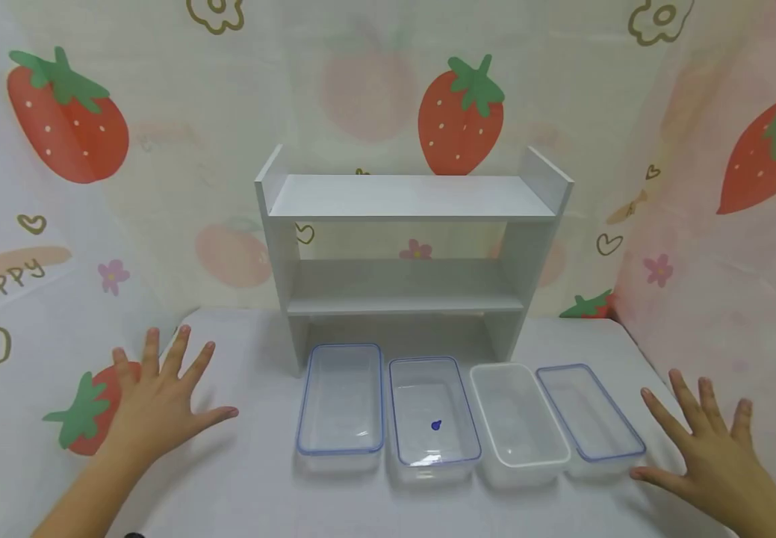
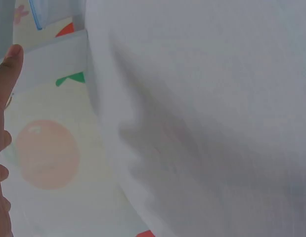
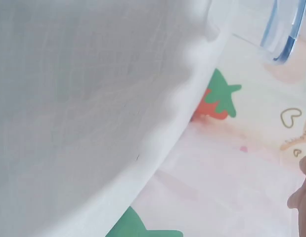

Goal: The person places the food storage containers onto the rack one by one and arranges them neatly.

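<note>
My left hand (image 1: 159,407) is held with its fingers spread at the left of the table, holding nothing. On the other side my right hand (image 1: 713,456), also spread and holding nothing, is nearest to the rightmost blue-rimmed clear container (image 1: 591,412). Between the hands stand a wide blue-rimmed container (image 1: 342,400), a second blue-rimmed one (image 1: 428,400) with a small dark-blue piece (image 1: 436,425) on it, and a white-rimmed container (image 1: 520,415). Only part of the left hand (image 2: 5,81) shows in its wrist view; fingers of the right hand (image 3: 303,197) edge into the other.
A white shelf unit (image 1: 408,285) with two boards and raised sides stands behind the containers. White cloth (image 1: 246,478) covers the table. Strawberry-printed sheets (image 1: 374,97) hang behind and at both sides. A small dark object (image 1: 134,535) shows at the bottom edge.
</note>
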The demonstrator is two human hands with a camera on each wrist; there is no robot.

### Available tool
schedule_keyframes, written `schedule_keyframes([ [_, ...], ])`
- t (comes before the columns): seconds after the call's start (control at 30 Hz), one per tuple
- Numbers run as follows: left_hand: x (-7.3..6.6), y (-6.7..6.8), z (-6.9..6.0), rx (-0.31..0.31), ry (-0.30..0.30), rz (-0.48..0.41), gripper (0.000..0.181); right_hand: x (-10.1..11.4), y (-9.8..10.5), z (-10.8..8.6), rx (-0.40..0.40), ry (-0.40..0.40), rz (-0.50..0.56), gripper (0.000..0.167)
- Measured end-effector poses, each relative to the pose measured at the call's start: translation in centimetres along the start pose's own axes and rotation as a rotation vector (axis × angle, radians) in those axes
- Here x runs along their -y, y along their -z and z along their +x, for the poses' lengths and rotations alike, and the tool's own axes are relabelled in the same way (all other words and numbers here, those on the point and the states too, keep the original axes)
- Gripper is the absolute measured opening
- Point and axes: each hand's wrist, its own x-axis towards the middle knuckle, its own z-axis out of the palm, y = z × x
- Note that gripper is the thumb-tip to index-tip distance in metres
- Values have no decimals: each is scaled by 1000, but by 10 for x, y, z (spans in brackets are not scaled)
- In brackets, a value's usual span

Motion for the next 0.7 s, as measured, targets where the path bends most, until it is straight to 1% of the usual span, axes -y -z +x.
schedule_keyframes([
  [0.13,-5,-3,5,3,15,-18,114,2,0,1,-16,14,29,129],
  [0.37,-16,-7,13,-14,47,-66,113,4,0,3,-25,9,68,128],
  [0.53,-22,-9,19,-16,71,-153,112,6,-1,1,-25,8,113,124],
  [0.7,-29,-12,26,9,106,-249,113,10,-2,1,-55,1,174,120],
])
